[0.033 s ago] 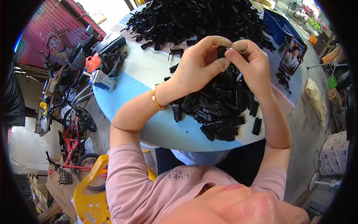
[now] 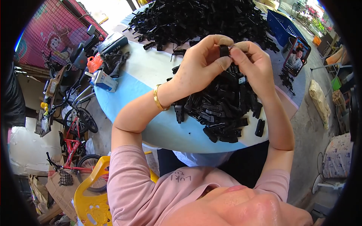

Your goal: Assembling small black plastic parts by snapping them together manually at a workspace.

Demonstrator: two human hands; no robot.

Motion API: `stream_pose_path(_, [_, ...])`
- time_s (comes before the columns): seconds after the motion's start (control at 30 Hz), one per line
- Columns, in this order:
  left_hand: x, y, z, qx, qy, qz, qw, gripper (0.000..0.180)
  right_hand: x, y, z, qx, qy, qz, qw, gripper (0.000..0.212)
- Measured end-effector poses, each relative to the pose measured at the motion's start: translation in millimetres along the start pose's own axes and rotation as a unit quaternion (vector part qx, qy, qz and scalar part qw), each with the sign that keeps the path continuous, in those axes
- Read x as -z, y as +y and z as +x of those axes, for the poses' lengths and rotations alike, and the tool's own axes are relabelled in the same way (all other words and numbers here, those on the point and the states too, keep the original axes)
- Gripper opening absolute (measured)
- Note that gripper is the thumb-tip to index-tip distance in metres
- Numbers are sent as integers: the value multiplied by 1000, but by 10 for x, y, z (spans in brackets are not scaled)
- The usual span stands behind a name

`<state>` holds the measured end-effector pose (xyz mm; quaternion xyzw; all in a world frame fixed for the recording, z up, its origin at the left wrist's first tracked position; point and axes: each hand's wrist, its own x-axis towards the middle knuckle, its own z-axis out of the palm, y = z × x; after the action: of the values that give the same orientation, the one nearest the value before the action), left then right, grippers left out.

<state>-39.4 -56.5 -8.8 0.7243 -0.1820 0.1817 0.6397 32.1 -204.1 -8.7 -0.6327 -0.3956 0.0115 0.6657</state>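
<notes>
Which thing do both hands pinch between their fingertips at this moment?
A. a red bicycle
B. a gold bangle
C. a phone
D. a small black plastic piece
D: the left hand and the right hand meet above the near heap of black parts, fingertips closed on one small black plastic piece; the gold bangle sits on the left wrist.

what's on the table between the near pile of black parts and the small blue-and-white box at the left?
Head view: bare blue-and-white table top between near pile and box; only the left forearm crosses above.

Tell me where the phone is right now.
In the head view, the phone stands propped at the table's far right edge, beside the blue basket, right of both hands.
</notes>
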Motion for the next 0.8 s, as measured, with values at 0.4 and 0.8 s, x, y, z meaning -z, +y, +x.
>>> stream_pose_path(0.4, [70,-33,-16,-27,22,23,999,29,11,-81,-25,-131,-81,63,986,15])
stream_pose_path(0.8, [168,278,52,-7,15,240,971,50,47,20,40,-120,-26,145,982,19])
